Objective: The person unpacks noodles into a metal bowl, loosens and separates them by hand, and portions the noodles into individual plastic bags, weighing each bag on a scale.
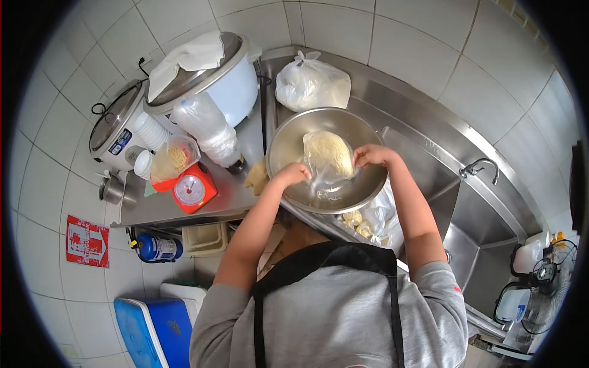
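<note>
A clear plastic bag [329,154] holding a rounded, pale yellow mass, stringy like noodles, is inside a large steel bowl [285,132]. My left hand [296,174] is closed on the bag's near left edge, fingers pinched. On the other side, my right hand [373,156] pinches the bag's right edge. A few pale strands lie on the bowl's bottom near the bag. Just below the bowl, another plastic bag [385,219] with pale yellow pieces is partly hidden by the bowl and my right arm.
Behind the bowl sits a knotted white bag [313,83]. To the left are a red kitchen scale [195,189], a wrapped bottle [208,132], stacked cups [150,132] and a large rice cooker [236,92]. A steel sink [472,245] with a faucet [481,168] is at right.
</note>
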The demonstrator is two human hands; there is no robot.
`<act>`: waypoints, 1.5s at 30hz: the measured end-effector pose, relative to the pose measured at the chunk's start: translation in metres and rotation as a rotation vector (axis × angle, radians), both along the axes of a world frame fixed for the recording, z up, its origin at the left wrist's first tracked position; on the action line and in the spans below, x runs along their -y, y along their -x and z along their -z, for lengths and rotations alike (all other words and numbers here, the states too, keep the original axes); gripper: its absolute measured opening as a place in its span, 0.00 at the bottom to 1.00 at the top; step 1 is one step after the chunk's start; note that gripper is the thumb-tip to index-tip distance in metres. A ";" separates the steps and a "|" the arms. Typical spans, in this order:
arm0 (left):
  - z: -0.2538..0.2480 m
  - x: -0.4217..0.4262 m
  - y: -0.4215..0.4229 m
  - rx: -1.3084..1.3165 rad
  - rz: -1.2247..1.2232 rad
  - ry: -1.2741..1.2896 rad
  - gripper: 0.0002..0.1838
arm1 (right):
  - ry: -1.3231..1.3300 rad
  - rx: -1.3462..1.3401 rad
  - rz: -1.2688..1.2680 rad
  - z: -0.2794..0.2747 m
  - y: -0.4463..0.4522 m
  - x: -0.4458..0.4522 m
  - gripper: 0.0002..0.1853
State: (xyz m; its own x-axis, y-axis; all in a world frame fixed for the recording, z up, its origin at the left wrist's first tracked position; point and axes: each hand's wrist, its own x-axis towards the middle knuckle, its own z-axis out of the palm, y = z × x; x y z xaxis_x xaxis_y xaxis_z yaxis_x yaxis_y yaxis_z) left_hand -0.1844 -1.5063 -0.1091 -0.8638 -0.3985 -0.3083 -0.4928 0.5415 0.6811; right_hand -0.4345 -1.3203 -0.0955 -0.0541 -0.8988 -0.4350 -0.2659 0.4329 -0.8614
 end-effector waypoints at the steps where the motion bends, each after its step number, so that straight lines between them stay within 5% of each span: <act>1: -0.011 0.003 0.009 0.137 0.032 -0.025 0.09 | -0.082 -0.075 0.082 -0.012 -0.013 0.006 0.23; 3: -0.011 0.023 0.034 0.377 -0.010 -0.021 0.16 | -0.165 -0.199 0.071 -0.020 -0.022 0.013 0.33; 6: 0.012 0.041 0.064 -0.091 -0.421 0.208 0.20 | -0.134 -0.283 0.044 -0.010 -0.041 0.023 0.34; 9: 0.051 0.062 0.090 -0.157 -0.263 -0.110 0.24 | -0.039 -0.287 0.210 0.004 -0.069 0.028 0.34; 12: 0.060 0.061 0.075 -0.066 -0.288 0.261 0.24 | -0.114 -0.262 0.224 0.009 -0.082 0.033 0.29; 13: 0.054 0.057 0.066 -0.149 -0.377 0.089 0.22 | -0.153 -0.251 0.205 0.010 -0.084 0.034 0.26; 16: 0.034 0.054 0.063 -0.041 -0.166 0.414 0.18 | -0.320 -0.225 0.193 0.015 -0.085 0.041 0.17; 19: 0.034 0.048 0.067 0.018 -0.213 0.442 0.15 | -0.231 -0.371 0.142 0.017 -0.088 0.047 0.10; 22: 0.055 0.074 0.073 -0.130 -0.147 0.402 0.17 | -0.116 -0.332 0.165 0.012 -0.084 0.038 0.22; 25: 0.016 0.067 0.053 -0.394 -0.444 -0.428 0.15 | 0.047 -0.273 0.162 -0.003 -0.093 0.013 0.38; 28: -0.042 0.046 0.041 -0.443 -0.500 -0.648 0.12 | 0.286 -0.425 0.140 0.004 -0.117 0.009 0.51; 34: -0.123 -0.041 0.042 -0.602 -0.339 -0.765 0.14 | 0.544 -0.647 0.584 -0.042 -0.156 0.024 0.39; 35: -0.131 -0.050 0.042 -0.633 -0.336 -0.768 0.14 | 0.673 -0.749 0.610 -0.043 -0.151 0.026 0.22; 39: -0.146 -0.060 0.039 -0.817 -0.303 -0.817 0.13 | 1.000 -0.542 0.699 -0.063 -0.141 0.028 0.09; 42: -0.160 -0.052 0.043 -0.907 -0.194 -0.475 0.13 | 0.972 -0.549 0.739 -0.088 -0.131 0.034 0.10; 45: -0.114 -0.030 0.045 -0.759 -0.240 0.023 0.21 | 0.698 -0.595 0.573 -0.083 -0.097 0.045 0.14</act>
